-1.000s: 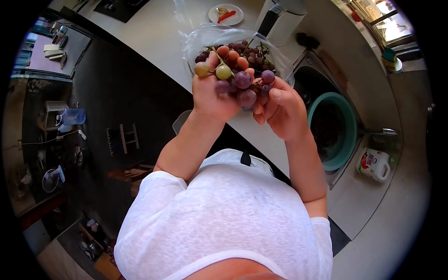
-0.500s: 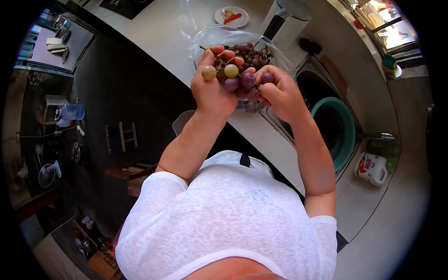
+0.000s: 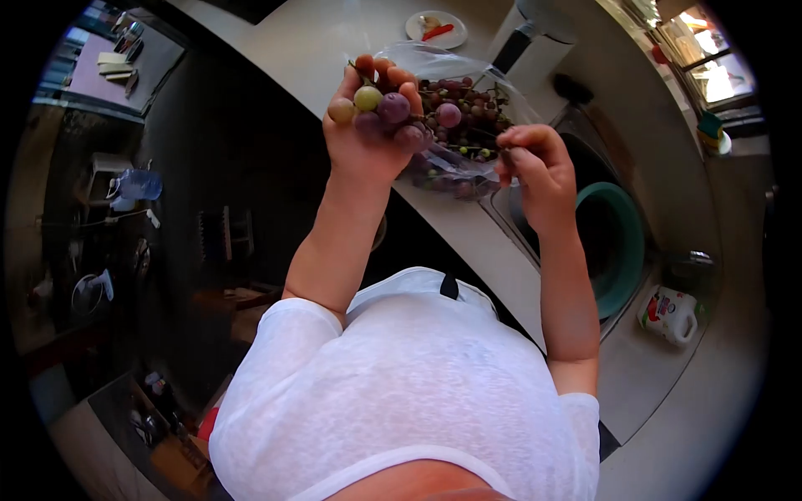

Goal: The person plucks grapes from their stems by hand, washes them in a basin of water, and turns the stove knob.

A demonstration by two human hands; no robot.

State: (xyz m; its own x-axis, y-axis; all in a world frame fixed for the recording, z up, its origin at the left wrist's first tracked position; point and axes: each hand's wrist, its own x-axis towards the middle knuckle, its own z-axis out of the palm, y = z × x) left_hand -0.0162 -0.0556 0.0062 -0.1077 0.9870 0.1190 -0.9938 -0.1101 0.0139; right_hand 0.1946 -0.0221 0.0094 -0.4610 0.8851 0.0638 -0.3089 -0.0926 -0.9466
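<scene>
My left hand [image 3: 368, 146] cups a small bunch of grapes [image 3: 393, 108], purple with a couple of yellow-green ones, and its fingers curl behind the stem. Right of it, a clear plastic bag [image 3: 455, 179] lies open on the counter, with more dark grapes [image 3: 476, 104] and bare green stems inside. My right hand [image 3: 539, 171] is at the bag's right side, apart from the bunch. Its thumb and fingertips are pinched together; whatever may be between them is too dark and small to make out.
Behind the bag stands a clear pitcher [image 3: 543, 54] with a dark handle. A white plate [image 3: 451, 37] holds a red chilli and a pale piece. To the right, a teal basin [image 3: 631, 288] sits in the sink, near a white jug [image 3: 668, 316]. The counter [image 3: 493, 263] edge runs diagonally before me.
My right hand has pulled away from the bunch to the right, and the purple grape at its fingertips no longer shows. My left hand has shifted left with the bunch, uncovering more of the bag.
</scene>
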